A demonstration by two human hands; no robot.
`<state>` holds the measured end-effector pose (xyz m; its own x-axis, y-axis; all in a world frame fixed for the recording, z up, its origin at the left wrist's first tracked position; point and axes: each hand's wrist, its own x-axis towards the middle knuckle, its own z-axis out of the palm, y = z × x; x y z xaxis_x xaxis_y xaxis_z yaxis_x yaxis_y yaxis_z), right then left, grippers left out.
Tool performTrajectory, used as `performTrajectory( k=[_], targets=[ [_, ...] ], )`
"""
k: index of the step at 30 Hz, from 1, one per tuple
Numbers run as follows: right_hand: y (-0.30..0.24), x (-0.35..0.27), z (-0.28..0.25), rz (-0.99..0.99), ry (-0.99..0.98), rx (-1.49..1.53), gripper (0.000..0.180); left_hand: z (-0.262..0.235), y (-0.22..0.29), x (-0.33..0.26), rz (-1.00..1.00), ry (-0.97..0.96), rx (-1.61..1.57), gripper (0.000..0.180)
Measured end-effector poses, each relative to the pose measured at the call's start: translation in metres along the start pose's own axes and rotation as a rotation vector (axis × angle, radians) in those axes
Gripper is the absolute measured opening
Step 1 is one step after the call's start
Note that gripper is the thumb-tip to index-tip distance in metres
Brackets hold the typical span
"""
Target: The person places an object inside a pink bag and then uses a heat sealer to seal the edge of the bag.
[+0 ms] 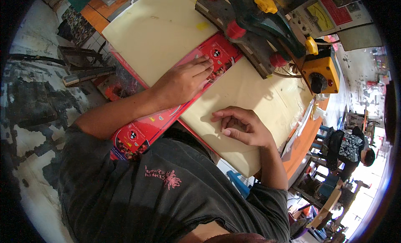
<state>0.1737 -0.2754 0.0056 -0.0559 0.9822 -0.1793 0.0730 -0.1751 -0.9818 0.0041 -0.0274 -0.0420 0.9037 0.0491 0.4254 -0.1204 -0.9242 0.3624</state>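
Observation:
My left hand (pixel 184 83) lies flat on a long red printed plastic strip (pixel 155 125), fingers stretched out together toward its far end. The strip, which looks like packaging film, runs diagonally over a cream-coloured padded work surface (pixel 146 27), its near end reaching my dark shirt. Just right of the strip, my right hand (pixel 246 128) hovers over or rests on the cream surface; I cannot tell which. Its fingers are loosely curled, thumb apart from them, and nothing shows between them. The strip's far end meets a dark bar of a machine (pixel 250 55).
The machine has red and yellow knobs, a meter panel (pixel 323 17) and a yellow box with a black dial (pixel 321 73). An orange table edge (pixel 298 147) runs along the right. A wooden stool (pixel 85 71) stands at left. Another person (pixel 348 149) is farther off at right.

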Motion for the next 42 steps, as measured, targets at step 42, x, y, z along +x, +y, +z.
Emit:
performTrajectory(
  k=[42],
  targets=[
    [0.0014, -0.0007, -0.0001, 0.014, 0.009, -0.018, 0.046, -0.0005, -0.0005, -0.0003, 0.024, 0.02, 0.047, 0.041]
  ],
)
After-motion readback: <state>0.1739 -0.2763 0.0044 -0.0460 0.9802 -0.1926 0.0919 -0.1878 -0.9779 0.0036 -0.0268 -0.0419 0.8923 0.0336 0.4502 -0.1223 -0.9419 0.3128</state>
